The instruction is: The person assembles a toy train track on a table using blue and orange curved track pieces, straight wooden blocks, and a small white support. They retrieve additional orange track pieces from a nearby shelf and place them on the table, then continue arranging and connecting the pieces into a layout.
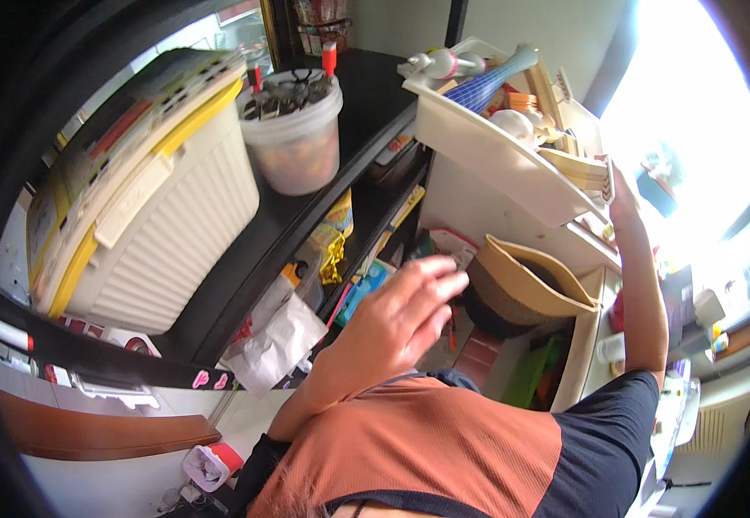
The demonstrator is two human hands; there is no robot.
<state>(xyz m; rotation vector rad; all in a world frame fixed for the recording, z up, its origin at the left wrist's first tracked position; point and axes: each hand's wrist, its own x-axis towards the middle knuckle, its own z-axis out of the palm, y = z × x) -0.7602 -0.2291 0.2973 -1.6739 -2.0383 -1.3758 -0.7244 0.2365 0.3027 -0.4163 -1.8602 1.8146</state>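
Observation:
My left hand (409,315) is raised in front of my chest, its fingers loosely bent and apart, with nothing in them. At the upper right a white plastic bin (496,168) sits tilted in view, heaped with loose things. Among them are a blue patterned flared piece (496,79), a white round object (513,125) and several wooden pieces. My right arm reaches up to the bin's right end, where my right hand (618,183) grips the rim; its fingers are mostly hidden. Below the bin is a tan and dark woven basket (513,289), nearest to my left hand.
On the black shelf (375,82) stand a ribbed white box (168,233) with a yellow-edged lid and a clear tub (293,138) with dark items on top. Lower shelves hold packets and a crumpled white bag (276,341). A bright window (694,95) lies right.

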